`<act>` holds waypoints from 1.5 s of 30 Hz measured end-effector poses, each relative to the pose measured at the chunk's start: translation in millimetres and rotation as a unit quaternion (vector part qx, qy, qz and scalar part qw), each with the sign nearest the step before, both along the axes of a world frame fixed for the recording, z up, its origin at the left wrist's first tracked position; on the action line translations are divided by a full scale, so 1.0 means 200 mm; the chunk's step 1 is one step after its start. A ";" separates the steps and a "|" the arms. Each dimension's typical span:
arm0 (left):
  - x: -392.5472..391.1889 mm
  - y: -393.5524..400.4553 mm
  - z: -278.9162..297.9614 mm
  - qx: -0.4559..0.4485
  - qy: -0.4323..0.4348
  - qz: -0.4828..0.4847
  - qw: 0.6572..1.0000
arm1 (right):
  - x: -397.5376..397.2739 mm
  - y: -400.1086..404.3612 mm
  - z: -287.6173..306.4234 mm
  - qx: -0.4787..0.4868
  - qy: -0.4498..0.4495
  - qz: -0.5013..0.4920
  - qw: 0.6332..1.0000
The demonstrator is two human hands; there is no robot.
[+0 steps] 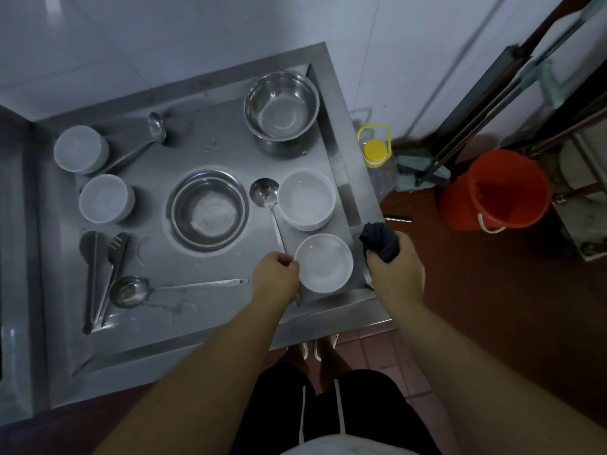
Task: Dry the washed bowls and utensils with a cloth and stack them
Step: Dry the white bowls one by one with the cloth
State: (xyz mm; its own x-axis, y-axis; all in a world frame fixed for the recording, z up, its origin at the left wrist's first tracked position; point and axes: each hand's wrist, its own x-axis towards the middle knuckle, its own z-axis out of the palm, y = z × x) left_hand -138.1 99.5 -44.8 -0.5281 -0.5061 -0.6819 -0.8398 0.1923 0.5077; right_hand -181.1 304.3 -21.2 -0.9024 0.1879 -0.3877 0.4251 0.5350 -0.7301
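Where hands (277, 274) grip, bowl (325, 264) rim hides.

On the steel table (341, 149), your left hand (277, 274) pinches the left rim of a single upright bowl (324, 263) at the near right corner. Your right hand (395, 274), just right of that bowl at the table's edge, grips the cloth (381, 244). Directly behind the bowl sits a stack of bowls (307, 199), with a ladle (266, 200) touching its left side. A metal basin (209, 211) lies centre; a deeper metal bowl (281, 105) stands at the far right. Two inverted bowls (80, 149) sit far left, tongs (101, 274) near left, with a second ladle (131, 290) beside them.
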 end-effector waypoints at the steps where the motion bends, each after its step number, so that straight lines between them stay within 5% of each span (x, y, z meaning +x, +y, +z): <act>1: 0.00 -0.01 0.02 0.001 0.002 -0.004 1.000 | 0.00 0.00 0.03 -0.002 0.003 0.005 1.000; 12: 0.16 -0.31 0.33 -0.124 0.012 -0.154 0.980 | 0.09 -0.35 0.24 -0.023 0.040 0.183 0.982; 25: 0.48 -1.16 0.41 -0.225 -0.033 -0.250 0.941 | 0.15 -1.14 0.29 0.074 0.067 0.428 0.898; 45: 0.39 -2.42 0.10 -0.201 -0.054 -0.316 0.926 | 0.24 -2.35 0.13 0.151 0.059 0.394 0.905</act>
